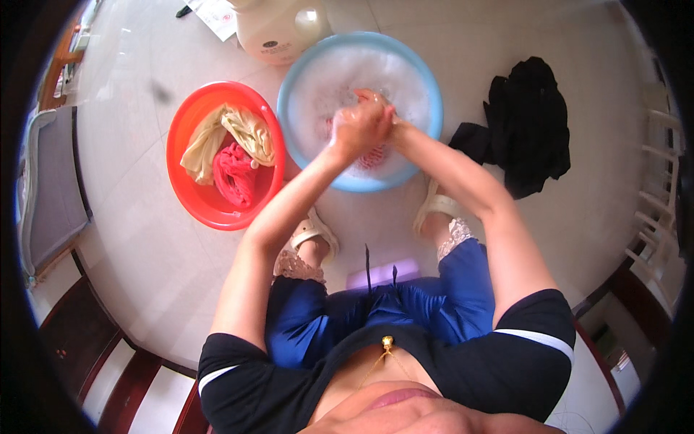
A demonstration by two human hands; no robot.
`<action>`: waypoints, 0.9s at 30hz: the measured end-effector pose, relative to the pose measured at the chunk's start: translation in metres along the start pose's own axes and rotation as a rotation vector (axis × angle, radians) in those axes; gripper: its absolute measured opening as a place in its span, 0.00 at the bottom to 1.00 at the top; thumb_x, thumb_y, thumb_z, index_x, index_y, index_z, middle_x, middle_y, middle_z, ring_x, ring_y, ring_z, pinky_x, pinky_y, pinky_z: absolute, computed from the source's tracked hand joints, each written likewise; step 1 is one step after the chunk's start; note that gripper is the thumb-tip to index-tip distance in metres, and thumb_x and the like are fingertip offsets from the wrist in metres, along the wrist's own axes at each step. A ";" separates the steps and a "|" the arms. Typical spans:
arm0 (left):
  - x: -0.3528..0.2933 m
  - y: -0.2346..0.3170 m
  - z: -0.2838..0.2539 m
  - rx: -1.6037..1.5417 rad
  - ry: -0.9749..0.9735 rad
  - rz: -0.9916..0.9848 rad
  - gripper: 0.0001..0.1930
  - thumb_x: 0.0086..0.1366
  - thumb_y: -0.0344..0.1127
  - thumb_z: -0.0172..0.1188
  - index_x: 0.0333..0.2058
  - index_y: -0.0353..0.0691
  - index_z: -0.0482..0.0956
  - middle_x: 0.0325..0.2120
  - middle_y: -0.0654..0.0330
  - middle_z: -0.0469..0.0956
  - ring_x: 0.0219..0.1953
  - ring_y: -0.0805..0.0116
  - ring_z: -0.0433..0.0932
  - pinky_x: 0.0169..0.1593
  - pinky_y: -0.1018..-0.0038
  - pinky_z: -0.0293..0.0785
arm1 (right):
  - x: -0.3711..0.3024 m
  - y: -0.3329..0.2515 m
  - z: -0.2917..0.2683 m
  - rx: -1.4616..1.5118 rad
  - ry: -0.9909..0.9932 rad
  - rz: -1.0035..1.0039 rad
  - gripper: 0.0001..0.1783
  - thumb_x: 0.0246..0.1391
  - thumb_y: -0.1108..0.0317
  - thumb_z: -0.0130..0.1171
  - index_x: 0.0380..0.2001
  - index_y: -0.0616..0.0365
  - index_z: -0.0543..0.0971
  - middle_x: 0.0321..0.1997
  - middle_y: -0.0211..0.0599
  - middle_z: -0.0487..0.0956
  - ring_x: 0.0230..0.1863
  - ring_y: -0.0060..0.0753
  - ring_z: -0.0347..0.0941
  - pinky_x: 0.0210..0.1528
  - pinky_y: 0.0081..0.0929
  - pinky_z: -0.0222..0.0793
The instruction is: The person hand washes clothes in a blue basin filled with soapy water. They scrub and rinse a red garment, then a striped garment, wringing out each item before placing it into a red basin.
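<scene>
A light-blue basin (pixel 288 137) full of white suds stands on the floor before me. Over its middle my left hand (pixel 358 128) and my right hand (pixel 390 119) are closed and pressed together. A wet red-and-white striped cloth (pixel 371 158) shows just below them and appears gripped between them; most of it is hidden by the hands and foam. Left of the basin is a red-orange basin (pixel 181 189), which holds a pale yellow cloth (pixel 206 148) and a bright red cloth (pixel 235 173).
Behind the blue basin stands a large cream jug (pixel 278 32). Black clothing (pixel 531 130) lies heaped on the tiled floor to the right. My feet in cream clogs (pixel 316 235) flank the basin's near side. A grey panel (pixel 54 184) stands at far left, a white rack (pixel 654 195) at far right.
</scene>
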State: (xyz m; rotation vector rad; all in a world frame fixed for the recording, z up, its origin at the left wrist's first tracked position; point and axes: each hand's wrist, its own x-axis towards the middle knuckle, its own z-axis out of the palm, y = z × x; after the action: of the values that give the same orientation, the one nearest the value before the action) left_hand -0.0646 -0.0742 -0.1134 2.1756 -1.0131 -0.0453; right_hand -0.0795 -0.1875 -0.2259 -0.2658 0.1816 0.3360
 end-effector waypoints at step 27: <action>-0.005 -0.067 -0.054 -0.330 -0.560 -0.294 0.20 0.48 0.40 0.66 0.39 0.37 0.78 0.32 0.51 0.80 0.37 0.56 0.78 0.42 0.65 0.72 | -0.049 -0.033 0.143 -1.489 0.157 -0.257 0.09 0.52 0.66 0.59 0.31 0.60 0.80 0.33 0.35 0.80 0.36 0.24 0.75 0.39 0.23 0.70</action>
State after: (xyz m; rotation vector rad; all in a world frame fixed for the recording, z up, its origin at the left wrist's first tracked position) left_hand -0.0073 -0.0097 -0.1167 2.0177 -0.8834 -0.9353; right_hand -0.0946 -0.1908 -0.0725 -1.7740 0.0160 0.1346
